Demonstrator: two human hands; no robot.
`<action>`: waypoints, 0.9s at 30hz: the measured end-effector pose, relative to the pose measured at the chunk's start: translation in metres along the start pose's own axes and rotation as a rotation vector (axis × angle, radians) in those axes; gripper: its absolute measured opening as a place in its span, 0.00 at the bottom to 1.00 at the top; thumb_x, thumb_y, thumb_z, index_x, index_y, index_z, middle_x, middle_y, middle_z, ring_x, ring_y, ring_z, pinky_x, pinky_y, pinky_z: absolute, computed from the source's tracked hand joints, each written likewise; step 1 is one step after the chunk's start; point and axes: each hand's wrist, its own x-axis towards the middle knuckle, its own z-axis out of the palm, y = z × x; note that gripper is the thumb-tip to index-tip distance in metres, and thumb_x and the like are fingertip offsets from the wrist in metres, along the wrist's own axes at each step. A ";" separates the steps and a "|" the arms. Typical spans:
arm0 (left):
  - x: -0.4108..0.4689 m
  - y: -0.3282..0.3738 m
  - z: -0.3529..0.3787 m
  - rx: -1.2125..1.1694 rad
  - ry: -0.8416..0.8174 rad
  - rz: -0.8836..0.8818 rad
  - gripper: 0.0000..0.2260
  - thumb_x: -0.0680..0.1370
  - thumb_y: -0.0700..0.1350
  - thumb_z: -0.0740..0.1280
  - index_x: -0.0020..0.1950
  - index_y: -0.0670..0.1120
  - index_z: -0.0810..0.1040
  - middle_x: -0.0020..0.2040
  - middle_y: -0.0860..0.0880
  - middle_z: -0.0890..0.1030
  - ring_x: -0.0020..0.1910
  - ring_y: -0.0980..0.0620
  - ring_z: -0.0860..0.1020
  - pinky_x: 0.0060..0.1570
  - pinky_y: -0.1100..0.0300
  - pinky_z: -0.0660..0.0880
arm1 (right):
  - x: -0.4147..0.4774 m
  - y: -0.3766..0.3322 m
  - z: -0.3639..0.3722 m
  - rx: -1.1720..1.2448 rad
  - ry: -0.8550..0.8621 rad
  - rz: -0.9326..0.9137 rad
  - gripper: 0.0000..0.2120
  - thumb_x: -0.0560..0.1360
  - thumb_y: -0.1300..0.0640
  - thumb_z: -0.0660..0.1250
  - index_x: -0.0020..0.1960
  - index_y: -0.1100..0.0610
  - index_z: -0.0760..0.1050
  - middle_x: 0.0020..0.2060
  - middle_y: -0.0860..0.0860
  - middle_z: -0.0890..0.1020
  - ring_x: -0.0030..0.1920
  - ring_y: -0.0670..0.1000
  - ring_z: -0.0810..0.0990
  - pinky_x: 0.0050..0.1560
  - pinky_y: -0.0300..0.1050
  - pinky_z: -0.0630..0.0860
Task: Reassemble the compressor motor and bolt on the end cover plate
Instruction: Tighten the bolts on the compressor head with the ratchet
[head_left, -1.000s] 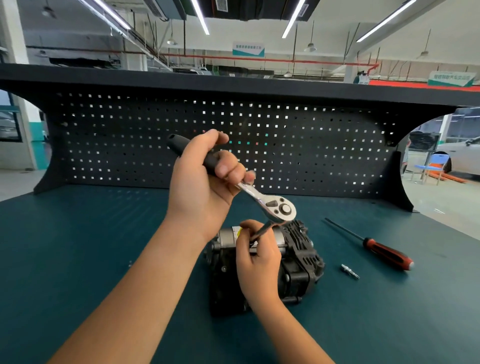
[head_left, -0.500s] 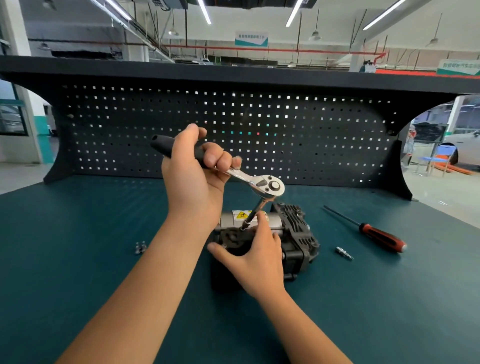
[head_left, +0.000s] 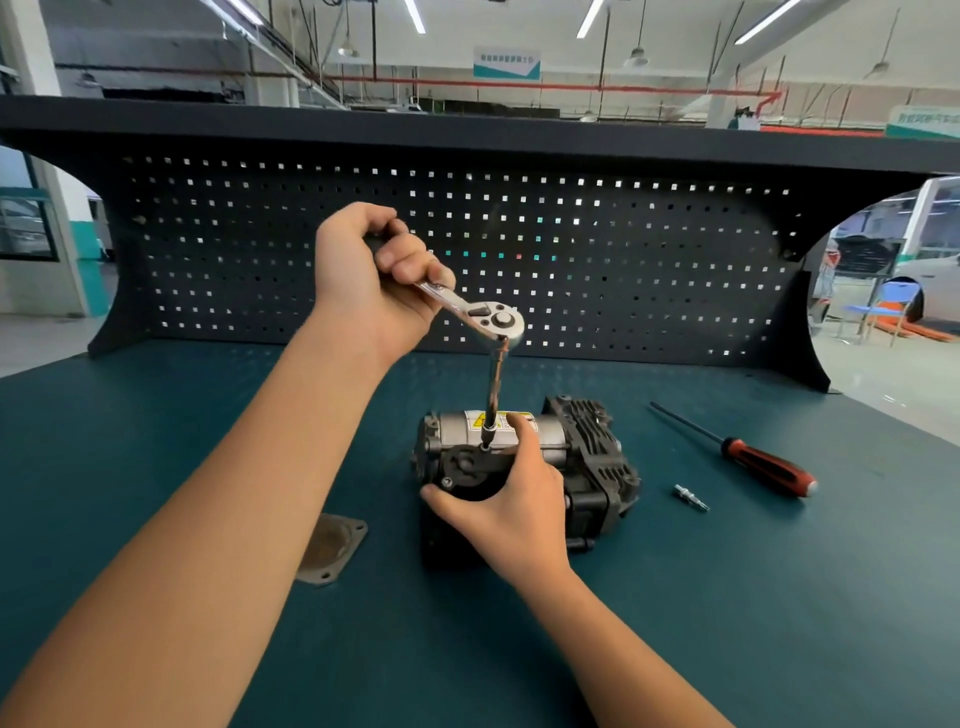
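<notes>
The left hand (head_left: 374, 280) is raised above the bench, fingers wrapped tight round the dark grip of a ratchet wrench (head_left: 485, 317). The wrench's chrome head points right and away from the person. An extension bar (head_left: 493, 387) drops from the head, nearly upright, to a socket at the upper near end of the compressor motor (head_left: 587, 457).

The right hand (head_left: 514, 499) clasps the near end of the compressor motor. Its thumb is spread left across the dark end face and its forefinger is laid up the silver barrel just beside the socket. The motor lies on its side on the workbench (head_left: 727, 597), directly below the wrench head and to the lower right of the left hand.

The socket appears to sit on a fastener, but the tip is small and crowded by the forefinger, so the seating cannot be confirmed. The right palm hides much of the motor's near face. The end cover plate (head_left: 332, 551) lies flat on the bench to the left of the motor, apart from it, with its left portion hidden behind the left forearm.

To the right, a red-handled screwdriver (head_left: 763, 462) and a small metal fitting (head_left: 691, 498) lie apart from the motor. The motor sits well in from the bench edges, and the pegboard (head_left: 623, 260) stands well behind the wrench.
</notes>
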 end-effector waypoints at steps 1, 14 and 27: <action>0.004 0.000 0.002 0.004 -0.004 -0.023 0.13 0.77 0.41 0.54 0.31 0.45 0.63 0.19 0.54 0.59 0.17 0.56 0.58 0.22 0.69 0.65 | 0.000 0.000 0.001 0.002 0.004 0.001 0.45 0.57 0.38 0.74 0.69 0.49 0.60 0.54 0.41 0.77 0.59 0.47 0.70 0.62 0.43 0.64; 0.040 -0.004 0.024 0.203 -0.247 -0.427 0.13 0.78 0.42 0.53 0.32 0.47 0.61 0.16 0.54 0.59 0.13 0.58 0.59 0.15 0.67 0.62 | -0.001 0.004 0.005 0.001 0.021 0.003 0.41 0.58 0.38 0.75 0.66 0.49 0.63 0.53 0.43 0.76 0.59 0.51 0.71 0.58 0.40 0.65; -0.040 -0.021 0.005 0.026 -0.070 0.205 0.15 0.81 0.46 0.58 0.34 0.46 0.64 0.20 0.54 0.62 0.19 0.56 0.64 0.27 0.65 0.71 | 0.001 -0.002 0.000 -0.122 0.010 -0.026 0.31 0.60 0.36 0.74 0.54 0.56 0.73 0.43 0.44 0.74 0.51 0.48 0.72 0.52 0.40 0.62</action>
